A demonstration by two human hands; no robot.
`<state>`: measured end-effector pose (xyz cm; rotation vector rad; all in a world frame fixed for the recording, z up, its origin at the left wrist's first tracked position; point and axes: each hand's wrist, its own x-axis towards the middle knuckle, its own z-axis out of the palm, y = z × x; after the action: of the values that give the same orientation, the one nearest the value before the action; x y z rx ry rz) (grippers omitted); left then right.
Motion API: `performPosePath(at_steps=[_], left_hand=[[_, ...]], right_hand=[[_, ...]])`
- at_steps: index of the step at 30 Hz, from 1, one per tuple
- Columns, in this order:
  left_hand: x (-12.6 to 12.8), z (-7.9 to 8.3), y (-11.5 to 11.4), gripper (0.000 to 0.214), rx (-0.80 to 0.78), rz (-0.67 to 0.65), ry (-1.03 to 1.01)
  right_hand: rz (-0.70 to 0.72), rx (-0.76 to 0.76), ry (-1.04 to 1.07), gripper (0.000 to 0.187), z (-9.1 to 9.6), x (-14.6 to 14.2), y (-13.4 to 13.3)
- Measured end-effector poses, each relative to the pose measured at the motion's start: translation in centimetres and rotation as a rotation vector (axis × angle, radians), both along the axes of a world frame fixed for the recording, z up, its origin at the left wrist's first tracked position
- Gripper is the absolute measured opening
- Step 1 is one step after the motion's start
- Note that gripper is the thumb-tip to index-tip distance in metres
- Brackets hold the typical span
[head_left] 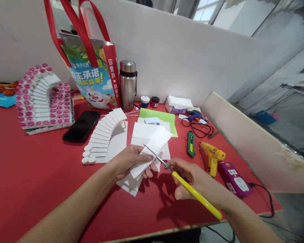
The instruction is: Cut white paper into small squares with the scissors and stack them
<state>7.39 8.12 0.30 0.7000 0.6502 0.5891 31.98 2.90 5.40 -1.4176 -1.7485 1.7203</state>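
Two bits of legible writing on the red-handled bag [96,81] just left of the steel flask [128,84]: "承诺" in large characters on the front, "你爱我" down the red side band; smaller print too blurred to read. Straight in front of the flask, over the red tabletop [27,175], left hand [126,162] with forearm angled in, grip closed on a white strip [154,145], thumb on top, fingers beneath. In front of the flask and to its right, right hand [190,177] curled, grip closed around a yellow-handled tool [195,194], metal tip lying across the strip.
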Motion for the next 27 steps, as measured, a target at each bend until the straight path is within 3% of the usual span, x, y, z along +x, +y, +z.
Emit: performPosePath(at_steps=[14, 19, 27], left_hand=[[0.0, -0.4, 0.1, 0.022, 0.019, -0.002, 0.015], [0.0, -0.8, 0.2, 0.023, 0.041, -0.009, 0.021], [-0.1, -0.5, 0.3, 0.021, 0.021, -0.029, 0.039]], right_hand=[[-0.055, -0.041, 0.042, 0.061, -0.5, -0.1, 0.3], [-0.046, -0.004, 0.064, 0.053, -1.1, 0.2, 0.5], [-0.047, 0.073, -0.073, 0.055, -1.2, 0.4, 0.7]])
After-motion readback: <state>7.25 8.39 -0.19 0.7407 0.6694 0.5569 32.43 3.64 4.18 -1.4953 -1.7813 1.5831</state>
